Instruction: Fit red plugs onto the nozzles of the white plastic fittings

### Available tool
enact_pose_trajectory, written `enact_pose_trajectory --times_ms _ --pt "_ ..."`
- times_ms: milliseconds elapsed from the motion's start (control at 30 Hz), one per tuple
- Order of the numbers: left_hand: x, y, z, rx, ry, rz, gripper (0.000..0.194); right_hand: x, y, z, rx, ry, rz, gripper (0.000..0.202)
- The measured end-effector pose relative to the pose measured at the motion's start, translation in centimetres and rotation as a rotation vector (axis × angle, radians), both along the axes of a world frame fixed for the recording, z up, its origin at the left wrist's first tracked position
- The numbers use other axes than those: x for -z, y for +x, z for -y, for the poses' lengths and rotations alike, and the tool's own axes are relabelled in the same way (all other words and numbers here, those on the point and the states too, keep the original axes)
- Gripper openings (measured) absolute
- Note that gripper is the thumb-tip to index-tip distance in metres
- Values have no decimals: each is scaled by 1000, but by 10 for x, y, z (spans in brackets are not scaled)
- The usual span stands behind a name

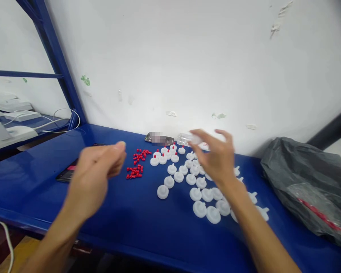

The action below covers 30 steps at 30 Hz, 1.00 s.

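My left hand (95, 168) is raised over the left part of the blue table, fingers curled in and thumb pressed on top; whatever it may hold is hidden. To its right lie two loose clusters of small red caps (135, 172). My right hand (216, 155) hovers above the white pieces, pinching a blurred white disc-shaped piece (196, 139) between thumb and fingers. Beneath it, many white round pieces with a thin spout (199, 209) are spread on the table. Behind them, a group of white pieces wearing red caps (162, 159) stands together.
A phone (159, 139) and a clear plastic package (184, 138) lie by the wall. Another dark phone (66, 173) sits partly behind my left hand. A dark grey plastic bag (298, 185) occupies the right end of the blue table (147, 231). A blue metal post (57, 57) rises at left.
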<state>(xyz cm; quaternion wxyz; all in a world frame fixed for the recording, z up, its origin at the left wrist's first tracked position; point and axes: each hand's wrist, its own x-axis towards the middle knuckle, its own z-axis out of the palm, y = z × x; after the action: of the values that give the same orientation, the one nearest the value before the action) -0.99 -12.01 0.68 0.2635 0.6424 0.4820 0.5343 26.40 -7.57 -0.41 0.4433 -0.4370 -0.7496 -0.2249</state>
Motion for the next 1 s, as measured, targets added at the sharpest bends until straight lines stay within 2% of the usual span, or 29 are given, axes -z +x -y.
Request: enact_pose_trajectory --times_ms 67,133,267,367,500,733,1000 --pt "-7 -12 -1 -55 -3 -61 52 -4 19 -4 118 -8 -208 16" --pt "-8 -17 -6 -102 -22 -293 49 -5 26 -6 124 -92 -333 18" --pt "3 -13 -26 -192 -215 -796 37 6 14 -12 57 -287 -300 16" --pt "15 -11 -36 -202 -349 -984 38 20 6 -19 49 -322 -238 21" --pt "26 -20 -39 -155 -338 -1081 39 30 8 -27 83 -382 -178 27" --pt "41 -33 -46 -86 -285 -1162 40 32 12 -33 110 -516 -111 15" --pt "41 -31 -47 -73 -236 -1155 34 43 13 -36 120 -530 85 25"
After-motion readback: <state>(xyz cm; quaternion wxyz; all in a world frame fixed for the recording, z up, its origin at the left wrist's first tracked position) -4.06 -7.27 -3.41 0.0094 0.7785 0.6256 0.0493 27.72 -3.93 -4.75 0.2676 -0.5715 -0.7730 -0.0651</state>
